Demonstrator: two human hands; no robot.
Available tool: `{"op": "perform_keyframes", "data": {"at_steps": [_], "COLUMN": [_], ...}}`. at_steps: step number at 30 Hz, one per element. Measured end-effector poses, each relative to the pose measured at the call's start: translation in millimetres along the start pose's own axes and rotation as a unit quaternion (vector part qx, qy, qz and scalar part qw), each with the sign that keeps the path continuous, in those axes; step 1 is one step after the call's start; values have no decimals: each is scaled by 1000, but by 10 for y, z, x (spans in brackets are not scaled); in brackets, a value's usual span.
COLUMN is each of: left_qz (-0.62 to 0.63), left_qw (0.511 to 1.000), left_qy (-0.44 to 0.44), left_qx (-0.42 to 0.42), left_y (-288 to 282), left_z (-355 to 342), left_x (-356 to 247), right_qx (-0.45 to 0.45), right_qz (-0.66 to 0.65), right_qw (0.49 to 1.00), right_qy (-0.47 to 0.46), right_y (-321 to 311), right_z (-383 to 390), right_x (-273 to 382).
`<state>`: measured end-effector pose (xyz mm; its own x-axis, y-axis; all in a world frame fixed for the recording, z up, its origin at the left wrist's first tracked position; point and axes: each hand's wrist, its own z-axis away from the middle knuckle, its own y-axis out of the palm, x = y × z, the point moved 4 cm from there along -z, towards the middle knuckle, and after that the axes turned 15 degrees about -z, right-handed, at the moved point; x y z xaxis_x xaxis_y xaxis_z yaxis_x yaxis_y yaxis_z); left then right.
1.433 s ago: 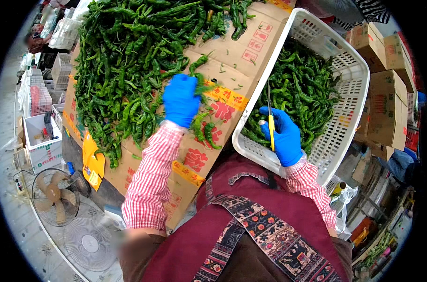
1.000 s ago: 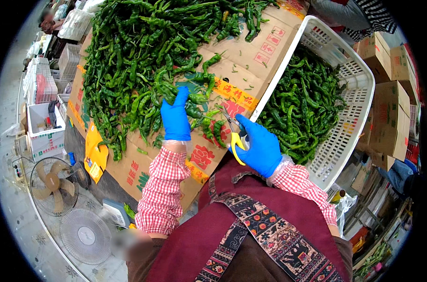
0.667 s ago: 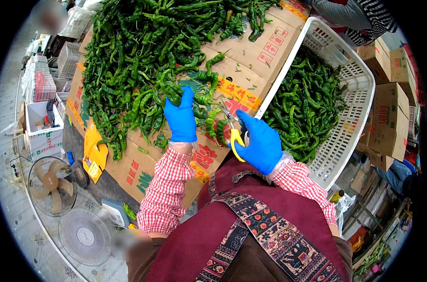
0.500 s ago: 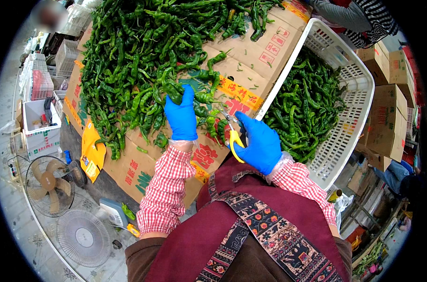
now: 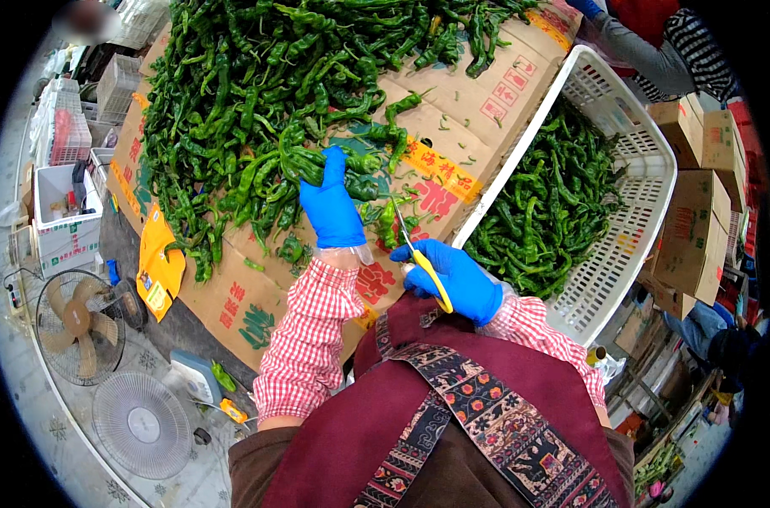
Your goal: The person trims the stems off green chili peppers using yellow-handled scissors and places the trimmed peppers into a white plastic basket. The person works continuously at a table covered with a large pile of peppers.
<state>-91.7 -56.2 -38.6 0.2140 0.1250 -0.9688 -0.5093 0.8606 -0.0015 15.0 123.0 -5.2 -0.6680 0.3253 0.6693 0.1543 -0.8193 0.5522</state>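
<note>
Scissors (image 5: 425,267), yellow-handled and metal-bladed, sit nearly closed in the blue-gloved right hand (image 5: 459,284), near slender green peppers (image 5: 296,158) that the blue-gloved left hand (image 5: 330,209) grips over brown cardboard (image 5: 465,106); stem-trimming seems underway, the next snip needing parted blades.

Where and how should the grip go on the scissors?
Probably best by the yellow handle, coming from the lower right of the view: the right hand holds that end, while the slim metal blades point up and left, toward the peppers.

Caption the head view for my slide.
Gloved left hand holding green peppers, right hand yellow-handled scissors, beside a white basket of more peppers.
</note>
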Motion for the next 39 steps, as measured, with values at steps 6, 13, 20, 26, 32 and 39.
{"op": "perform_keyframes", "data": {"at_steps": [6, 13, 20, 26, 32, 39], "left_qz": [-63, -200, -416, -443, -720, -454], "left_qw": [998, 955, 679, 776, 523, 790], "left_qy": [19, 53, 242, 320, 386, 280], "left_qx": [3, 215, 555, 317, 244, 302], "left_y": [28, 773, 1758, 2046, 1731, 1424], "left_z": [-2, 362, 1280, -428, -1031, -1078], "left_x": [62, -266, -278, -13, 584, 524], "right_qx": [-110, -161, -100, -233, -244, -220], "right_qz": [6, -159, -43, -230, -199, -98], "right_qw": [994, 971, 988, 944, 946, 950], "right_qy": [18, 77, -106, -40, -77, -198], "right_y": [-81, -541, -924, -988, -1035, -1143], "right_z": [-89, -62, -152, 9, -4, -65], "right_x": [0, -539, -907, -746, -525, -10]}}
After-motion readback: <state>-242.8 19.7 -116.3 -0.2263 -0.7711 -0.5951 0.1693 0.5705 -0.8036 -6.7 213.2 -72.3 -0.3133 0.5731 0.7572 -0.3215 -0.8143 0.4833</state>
